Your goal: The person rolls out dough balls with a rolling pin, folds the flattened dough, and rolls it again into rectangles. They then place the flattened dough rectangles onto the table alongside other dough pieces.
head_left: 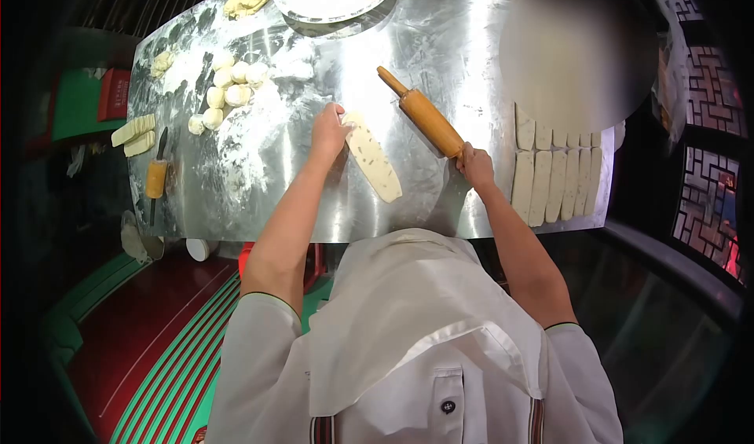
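A long flat strip of dough with dark flecks (372, 161) lies on the metal table, slanting toward my body. The fingers of my left hand (327, 133) are closed on its far left end. My right hand (475, 166) is wrapped around the near handle of a wooden rolling pin (432, 123). The pin points away to the upper left, to the right of the strip and apart from it. Its far handle is free.
Several dough balls (237, 95) sit on floured metal (251, 157) at left. A second roller (156, 178) and cut dough strips (140, 142) lie by the left edge. Rows of dough strips (540, 185) line the right side. A flour bowl (314, 12) and dough lump (247, 0) stand at the back.
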### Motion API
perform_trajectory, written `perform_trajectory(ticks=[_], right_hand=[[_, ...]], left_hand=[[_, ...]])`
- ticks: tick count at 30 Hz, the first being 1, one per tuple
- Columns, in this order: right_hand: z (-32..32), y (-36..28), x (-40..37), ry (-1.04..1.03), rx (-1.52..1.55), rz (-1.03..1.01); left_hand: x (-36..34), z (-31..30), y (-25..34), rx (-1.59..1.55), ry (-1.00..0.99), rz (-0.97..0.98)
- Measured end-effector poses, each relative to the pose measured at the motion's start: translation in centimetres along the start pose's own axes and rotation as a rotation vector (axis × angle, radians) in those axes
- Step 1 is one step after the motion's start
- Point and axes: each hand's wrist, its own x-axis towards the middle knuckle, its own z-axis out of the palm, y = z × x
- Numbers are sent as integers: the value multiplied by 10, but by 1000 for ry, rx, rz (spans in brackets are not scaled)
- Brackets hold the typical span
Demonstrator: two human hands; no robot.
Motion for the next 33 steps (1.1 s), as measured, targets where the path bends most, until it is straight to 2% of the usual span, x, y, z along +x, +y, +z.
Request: perform_trajectory(ticks=[1,2,3,4,6,7,9,10,11,13,14,16,17,19,20,21,23,24,25,27,31,33], right_hand=[[-7,-4,-1,-108,206,151],[-11,-7,-1,-215,414,302],[-7,-8,-4,-216,418,304],[-2,-10,-10,-19,325,197],[-9,-17,-16,339,232,-26],[-15,-29,-24,484,240,-141],[-33,-56,-35,369,394,-310],[-31,-66,-37,219,491,-420],[-29,-76,-39,67,584,-530],[-32,-95,-53,-158,559,-590],[-32,-91,-52,-151,564,-589],[-31,-81,-40,-581,814,-345],[-34,-72,-33,-575,817,-353],[-42,-50,-17,-438,907,-114],[-40,-41,-10,-315,1209,-126],[-53,-35,1,-305,1209,-132],[-90,-15,23,-82,1167,-18],[-106,-2,40,-95,1004,18],[-119,3,56,-89,1004,8],[-143,8,84,178,1222,28],[-179,29,132,256,1119,5],[-179,40,156,222,1106,12]], left_hand=[[3,-1,3,13,-110,-99],[1,-3,4,17,-110,-102],[-1,-7,7,190,-127,-85],[2,-6,12,358,-139,-55],[-5,0,-5,437,15,269],[-9,-6,3,300,-147,215],[-25,-31,44,77,-430,102],[-34,-45,71,-14,-552,40],[-35,-51,87,-7,-558,49],[-31,-58,115,-235,-755,115],[-24,-60,133,-448,-821,65],[-2,-63,176,-478,-804,33],[15,-60,194,-515,-786,-3],[59,-40,221,-401,-747,26],[79,-27,236,-458,-724,47],[99,-12,251,-515,-702,70],[144,29,271,-552,-659,82],[165,50,278,-590,-614,79],[183,70,289,-617,-584,93],[215,102,314,-534,-514,99],[259,154,349,-474,-387,118],[279,173,355,-303,-257,195]])
